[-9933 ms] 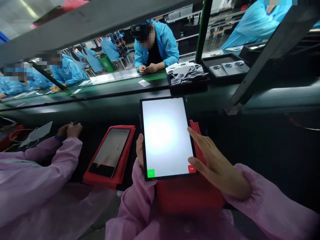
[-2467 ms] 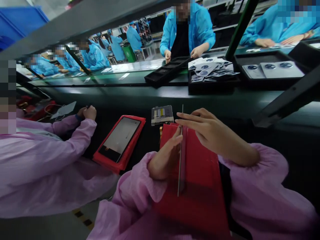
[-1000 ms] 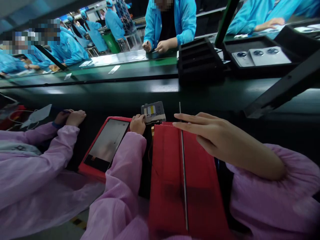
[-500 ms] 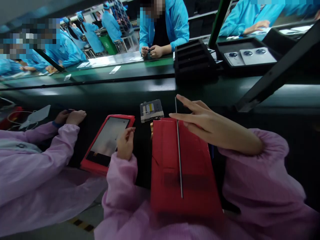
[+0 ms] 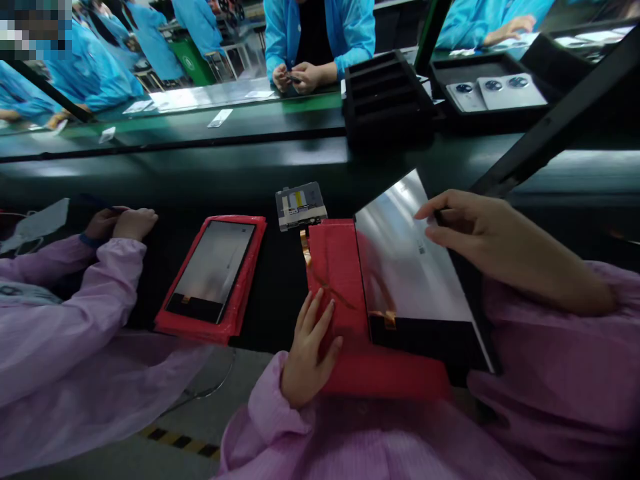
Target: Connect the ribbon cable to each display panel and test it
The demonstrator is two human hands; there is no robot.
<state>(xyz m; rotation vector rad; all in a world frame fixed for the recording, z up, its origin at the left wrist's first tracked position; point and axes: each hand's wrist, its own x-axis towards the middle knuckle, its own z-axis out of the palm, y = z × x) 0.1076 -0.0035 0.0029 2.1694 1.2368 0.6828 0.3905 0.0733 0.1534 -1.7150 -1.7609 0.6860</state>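
My right hand point(image 5: 450, 230) grips the right edge of a thin display panel point(image 5: 407, 260) between thumb and fingers. Silvery on its face, with a black band along the near end, the panel is tilted over a red foam-like pad point(image 5: 335, 267). A copper-coloured strip point(image 5: 389, 320) shows on the black band. My left hand point(image 5: 310, 357) lies on the pad's left side, fingers apart, holding nothing. Further left, a similar panel point(image 5: 213, 267) lies face up on a second red pad point(image 5: 243, 300). Another copper-coloured strip point(image 5: 305, 248) sticks out at the pad's upper left edge.
Behind the pad lies a clear plastic box point(image 5: 301, 207) with small parts. A black slotted tray point(image 5: 387, 97) and a black tray point(image 5: 463, 70) with phone-like parts stand beyond. A slanted dark post point(image 5: 565, 127) rises at right. A co-worker's hands point(image 5: 133, 223) are at left; another person point(image 5: 320, 40) sits opposite.
The panel in my right hand has turned from edge-on to showing its silvery face. My left hand has moved right, from beside the other panel onto the red pad. The view has shifted slightly.
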